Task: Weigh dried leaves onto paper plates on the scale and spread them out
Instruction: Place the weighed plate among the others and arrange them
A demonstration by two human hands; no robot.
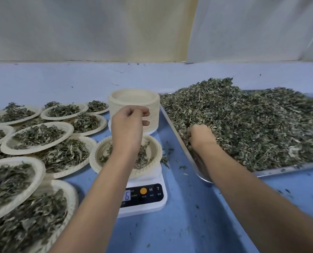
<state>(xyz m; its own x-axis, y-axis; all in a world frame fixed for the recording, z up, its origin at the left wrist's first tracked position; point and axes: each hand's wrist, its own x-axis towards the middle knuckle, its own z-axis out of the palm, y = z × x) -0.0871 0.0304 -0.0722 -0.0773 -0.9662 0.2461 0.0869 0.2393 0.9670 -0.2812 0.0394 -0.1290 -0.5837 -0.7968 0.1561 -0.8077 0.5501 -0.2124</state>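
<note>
A white digital scale (148, 203) stands on the blue table, its display partly hidden by my left forearm. On it sits a paper plate (95, 161) holding a thin scatter of dried leaves (143, 156). My left hand (128, 125) hovers above this plate with its fingers loosely curled and apart, and nothing shows in them. My right hand (200, 136) is dug into the near left edge of the big leaf pile (252, 125) on a metal tray (289, 168). Its fingers are curled into the leaves and partly buried.
A tall stack of empty paper plates (133, 96) stands just behind the scale, close to my left hand. Several filled plates (37, 137) overlap across the left side of the table. Loose leaf crumbs dot the blue table (188, 225). A pale wall runs behind.
</note>
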